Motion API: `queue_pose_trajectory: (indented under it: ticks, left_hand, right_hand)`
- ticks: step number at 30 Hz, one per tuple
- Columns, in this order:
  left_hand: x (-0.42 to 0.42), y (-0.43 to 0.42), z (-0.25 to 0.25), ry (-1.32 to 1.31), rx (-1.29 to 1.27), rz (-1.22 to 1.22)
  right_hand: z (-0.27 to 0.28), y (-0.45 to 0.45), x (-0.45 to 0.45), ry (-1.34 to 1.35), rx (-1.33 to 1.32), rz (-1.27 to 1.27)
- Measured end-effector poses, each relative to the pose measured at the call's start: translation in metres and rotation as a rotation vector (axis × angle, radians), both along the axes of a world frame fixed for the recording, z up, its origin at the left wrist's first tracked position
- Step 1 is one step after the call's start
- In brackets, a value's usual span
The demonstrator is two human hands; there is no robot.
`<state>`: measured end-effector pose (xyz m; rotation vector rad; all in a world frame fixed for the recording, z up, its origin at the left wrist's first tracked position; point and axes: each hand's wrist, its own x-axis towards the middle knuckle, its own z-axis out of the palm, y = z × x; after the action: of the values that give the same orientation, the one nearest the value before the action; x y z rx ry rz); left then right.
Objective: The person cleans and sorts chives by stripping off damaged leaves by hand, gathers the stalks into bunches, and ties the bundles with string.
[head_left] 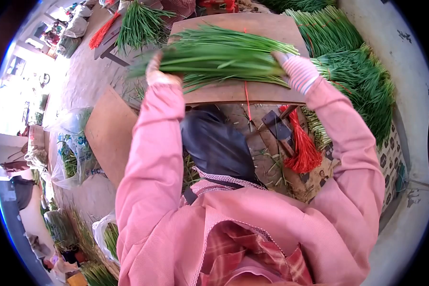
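Observation:
Between my two hands is a bunch of garlic chives [224, 61], smeared by motion over the wooden table. My left hand [160, 70] grips its leafy end; those fingers are partly hidden and blurred. At the pale stem end, my right hand [295, 68], in a striped glove, is closed on the bunch. More loose chives [224, 34] lie on the tabletop [267, 24] just behind it. A red string [247, 97] runs beneath the chives and hangs over the table's near edge.
Stacked chive bundles [362, 81] stand along the right side. A hank of red strings [303, 150] hangs below the table's right corner. Another chive pile [143, 23] sits on a bench at upper left. A board [110, 136] and plastic bag [71, 152] are at left.

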<state>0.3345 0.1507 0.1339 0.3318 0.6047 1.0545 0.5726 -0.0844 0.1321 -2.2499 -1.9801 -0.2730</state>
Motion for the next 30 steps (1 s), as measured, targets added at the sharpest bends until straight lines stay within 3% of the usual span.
queue_pose_trajectory:
  ticks: [3,4,6,8,9,10,11,13,14,15,16,18,19,22,25,28,30]
  left_hand:
    - [-0.010,0.066,0.004,0.178,-0.012,0.149]
    - [-0.026,0.101,-0.007,0.479,-0.026,0.021]
    - [-0.088,0.244,-0.077,1.050,0.081,-0.073]
    - [-0.047,0.124,-0.055,1.045,0.604,0.370]
    - [-0.024,0.077,-0.038,0.980,0.874,0.396]
    - [0.002,0.033,-0.018,0.922,1.122,0.313]
    - [0.022,-0.004,0.002,1.092,1.500,0.189]
    - [0.072,-0.046,0.003,1.024,1.949,-0.039]
    - [0.093,-0.070,0.013,1.066,2.055,-0.292]
    - [0.114,-0.088,-0.003,1.234,2.230,-0.163]
    - [0.133,-0.093,-0.006,1.243,2.253,-0.388]
    - [0.155,-0.091,-0.010,1.381,2.266,-0.528]
    - [0.164,-0.083,-0.014,1.447,2.254,-0.604]
    - [0.168,-0.070,-0.024,1.580,2.063,-0.822]
    - [0.167,-0.072,-0.014,1.579,2.059,-0.835]
    - [0.164,-0.070,-0.020,1.543,2.037,-0.772]
    - [0.163,-0.067,-0.019,1.534,2.023,-0.790]
  right_hand:
    - [0.003,0.017,0.035,-0.089,-0.028,-0.059]
    - [0.000,0.024,0.042,-0.079,-0.155,-0.130]
    - [-0.013,0.033,0.051,-0.082,-0.314,-0.226]
    - [-0.023,0.036,0.056,-0.088,-0.340,-0.245]
    - [-0.021,0.039,0.055,-0.087,-0.338,-0.239]
    - [-0.015,0.042,0.053,-0.077,-0.384,-0.252]
    - [-0.012,0.044,0.050,-0.069,-0.432,-0.263]
    - [-0.006,0.044,0.046,-0.100,-0.411,-0.226]
    - [-0.002,0.045,0.041,-0.047,-0.461,-0.292]
    - [0.001,0.047,0.038,0.004,-0.508,-0.355]
    - [0.001,0.048,0.041,-0.011,-0.570,-0.339]
    - [0.006,0.048,0.035,0.005,-0.649,-0.342]
    - [-0.008,0.048,0.036,-0.006,-0.592,-0.402]
    - [-0.029,0.034,0.043,-0.013,-0.373,-0.269]
    - [-0.021,0.014,0.043,0.194,-0.187,-0.130]
    - [-0.032,-0.008,0.059,0.104,0.299,-0.027]
    - [-0.064,0.013,0.065,1.093,0.754,-0.114]
